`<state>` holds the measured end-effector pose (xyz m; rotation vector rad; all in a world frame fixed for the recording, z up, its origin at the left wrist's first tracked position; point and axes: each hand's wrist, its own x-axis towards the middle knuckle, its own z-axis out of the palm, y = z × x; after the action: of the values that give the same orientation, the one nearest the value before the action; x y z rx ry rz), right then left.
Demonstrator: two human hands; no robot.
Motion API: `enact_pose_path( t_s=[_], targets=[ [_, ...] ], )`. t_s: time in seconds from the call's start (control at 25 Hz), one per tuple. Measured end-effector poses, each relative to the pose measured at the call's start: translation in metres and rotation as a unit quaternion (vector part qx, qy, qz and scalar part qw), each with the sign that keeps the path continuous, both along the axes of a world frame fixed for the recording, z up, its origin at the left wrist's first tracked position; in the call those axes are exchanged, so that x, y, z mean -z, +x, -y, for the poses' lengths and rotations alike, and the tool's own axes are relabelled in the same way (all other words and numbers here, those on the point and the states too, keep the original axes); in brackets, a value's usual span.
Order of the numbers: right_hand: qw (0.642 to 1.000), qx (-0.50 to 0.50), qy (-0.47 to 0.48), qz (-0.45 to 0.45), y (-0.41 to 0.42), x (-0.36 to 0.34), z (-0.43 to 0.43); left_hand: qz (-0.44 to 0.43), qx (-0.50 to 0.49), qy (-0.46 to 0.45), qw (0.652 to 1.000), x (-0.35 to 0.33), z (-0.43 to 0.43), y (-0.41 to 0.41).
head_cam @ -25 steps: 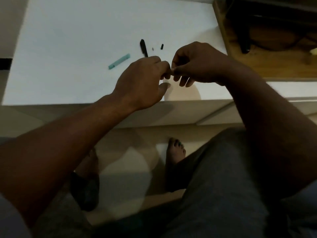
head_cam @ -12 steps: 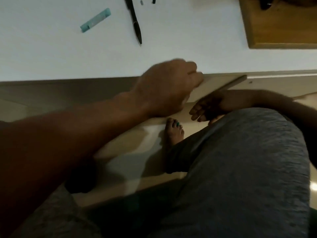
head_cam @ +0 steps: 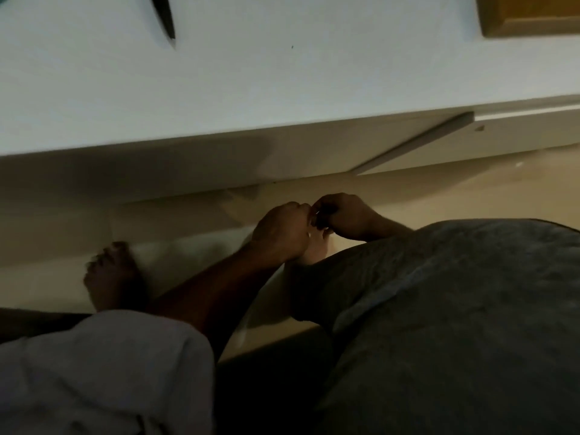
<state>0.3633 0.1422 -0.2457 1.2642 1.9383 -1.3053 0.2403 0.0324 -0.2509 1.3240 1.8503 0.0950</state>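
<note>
My left hand (head_cam: 279,230) and my right hand (head_cam: 345,218) are low, under the front edge of the white table (head_cam: 282,73), just above my right foot (head_cam: 314,251). Both have curled fingers, and their fingertips meet around a small pale object (head_cam: 316,212) that is too tiny and dim to name. A black pen (head_cam: 164,17) lies on the table at the top left, partly cut off by the frame edge.
A wooden tray (head_cam: 533,20) sits at the table's top right corner. My left foot (head_cam: 113,277) rests on the pale floor. My grey-clad right leg (head_cam: 455,309) fills the lower right, and a white sleeve (head_cam: 94,372) the lower left.
Both hands dropped from above the tabletop to below its edge and came together again near my right foot. The view tilted down, so the teal piece and small parts left the frame.
</note>
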Motion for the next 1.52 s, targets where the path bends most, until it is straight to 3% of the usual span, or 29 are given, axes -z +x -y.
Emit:
enact_pose_path(
  t_s=[0.44,0.64,0.84,1.08,1.2,1.36,1.52],
  targets=[
    [0.993,0.051,0.097,0.049,0.022,0.114,-0.002,0.013,0.067,-0.08,0.994,0.067,-0.016,0.015],
    [0.98,-0.021,0.189,0.06,0.022,0.124,-0.003,0.01,0.069,-0.073,0.995,0.071,-0.017,0.016],
    [0.969,-0.042,0.222,0.103,0.018,0.127,0.001,0.004,0.077,-0.072,0.994,0.073,-0.017,0.017],
    [0.947,-0.156,0.282,0.008,0.037,0.127,0.007,-0.014,0.095,-0.068,0.993,0.081,-0.012,0.016],
    [0.937,-0.167,0.305,-0.032,0.04,0.127,0.009,-0.013,0.097,-0.056,0.994,0.082,-0.012,0.015],
    [0.937,-0.162,0.303,-0.062,0.041,0.115,0.009,-0.017,0.095,-0.056,0.994,0.078,-0.011,0.012],
    [0.972,-0.127,0.182,-0.074,0.026,0.079,0.0,-0.026,0.075,-0.025,0.997,0.056,-0.011,-0.002]
  ],
)
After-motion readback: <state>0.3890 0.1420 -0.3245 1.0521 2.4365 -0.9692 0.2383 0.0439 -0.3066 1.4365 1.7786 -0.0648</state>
